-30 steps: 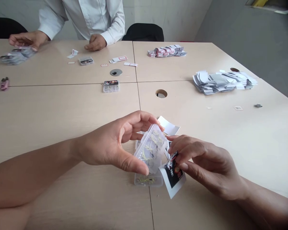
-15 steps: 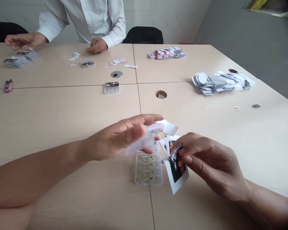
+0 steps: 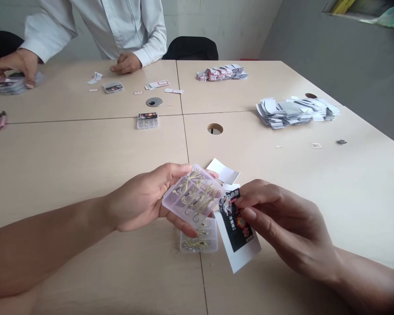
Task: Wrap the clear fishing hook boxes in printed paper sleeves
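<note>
My left hand [image 3: 151, 197] holds a clear plastic box of fishing hooks [image 3: 193, 194], tilted, with yellowish cords and hooks showing in its compartments. My right hand [image 3: 282, 223] pinches a black printed label [image 3: 236, 221] on white paper between thumb and fingers, close to the box's right edge. Below the held box, a second clear hook box [image 3: 200, 245] lies on the table, partly covered by my left fingers. A white paper piece [image 3: 223, 170] lies just behind both hands.
Across the table [image 3: 85, 175] sits a person in a white shirt [image 3: 118, 26], one hand on stacked boxes [image 3: 13, 85]. A labelled box [image 3: 147, 120] stands mid-table. Paper piles [image 3: 295, 113] and red-edged slips [image 3: 221, 73] lie to the right, near a round hole [image 3: 215, 128].
My left hand has turned the blurred box so that its hooks face me. The label in my right hand is turned flatter to view. The other person's hand has come down onto the stacked boxes.
</note>
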`<state>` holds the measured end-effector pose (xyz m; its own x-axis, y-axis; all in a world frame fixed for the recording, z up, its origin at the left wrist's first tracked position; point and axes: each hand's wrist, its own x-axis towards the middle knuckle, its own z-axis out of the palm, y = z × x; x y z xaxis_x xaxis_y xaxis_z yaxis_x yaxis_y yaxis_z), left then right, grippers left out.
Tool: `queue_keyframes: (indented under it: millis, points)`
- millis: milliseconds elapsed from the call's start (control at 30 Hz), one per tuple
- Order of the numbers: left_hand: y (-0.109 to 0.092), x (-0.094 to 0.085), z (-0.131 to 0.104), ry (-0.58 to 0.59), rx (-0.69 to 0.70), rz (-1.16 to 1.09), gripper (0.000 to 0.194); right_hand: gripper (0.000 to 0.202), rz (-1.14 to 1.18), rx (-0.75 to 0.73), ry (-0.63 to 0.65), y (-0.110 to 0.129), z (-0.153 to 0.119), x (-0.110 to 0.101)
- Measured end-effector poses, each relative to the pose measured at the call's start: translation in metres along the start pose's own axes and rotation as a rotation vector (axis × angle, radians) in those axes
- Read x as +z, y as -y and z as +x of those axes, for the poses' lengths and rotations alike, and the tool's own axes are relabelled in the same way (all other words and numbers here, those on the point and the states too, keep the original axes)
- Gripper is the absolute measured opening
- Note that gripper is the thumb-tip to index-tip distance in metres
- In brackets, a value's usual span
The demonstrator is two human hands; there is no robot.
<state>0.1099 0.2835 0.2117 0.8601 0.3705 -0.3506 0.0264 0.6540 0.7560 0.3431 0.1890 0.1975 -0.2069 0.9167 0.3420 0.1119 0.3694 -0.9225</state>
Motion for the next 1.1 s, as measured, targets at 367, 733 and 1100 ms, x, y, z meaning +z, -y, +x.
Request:
queue_keyframes:
  millis: [367, 733, 1100]
  points:
    - [0.007, 0.003, -0.002, 0.072, -0.002, 0.079, 0.038, 0.021, -0.148, -0.113, 0.108, 0.006, 0.000, 0.004]
    - [0.013, 0.002, -0.007, 0.109, 0.055, 0.376, 0.057, 0.016, -0.230, -0.173, 0.112, 0.001, -0.001, 0.007]
    - [0.010, 0.014, -0.007, 0.020, 0.046, 0.632, 0.064, 0.022, -0.271, -0.151, 0.140, 0.004, -0.002, 0.007]
